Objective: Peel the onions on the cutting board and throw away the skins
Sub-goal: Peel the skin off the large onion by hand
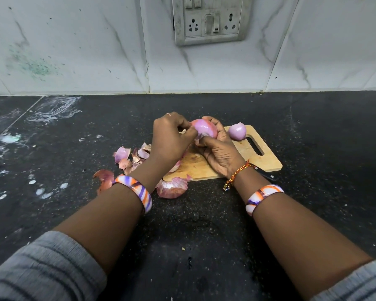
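Right hand [218,153] cups a red onion [204,129] from below and from the 3 o'clock side, fingers curled round its far face and thumb laid against its near face. Left hand [172,137] meets the same onion at its 9 o'clock side, fingertips pinched on a strip of skin at the onion's edge. The onion is held above the far left part of a wooden cutting board [243,157]; its exposed surface is smooth, glossy and pink-purple.

A second onion [238,131], rounded and pale purple with a ragged flap of skin at its top, sits on the board at 3 o'clock of the held onion, just beside the right hand's fingers. The board is rectangular with rounded corners and a slotted handle cut-out [255,146] at its 3 o'clock end. A black knife handle [266,173] projects from behind the right wrist at the board's near edge; the blade is hidden.

Loose onion skins [126,158], thin, curled and papery, lie on the black speckled bench [204,224] at 9 o'clock of the board, partly covered by the left forearm. One large cupped skin [172,187] lies at the board's near left corner; another [103,177] lies farther toward 9 o'clock.

A grimy switch-and-socket plate [212,19] is mounted on the white marble-pattern wall tiles [74,51] at 12 o'clock.
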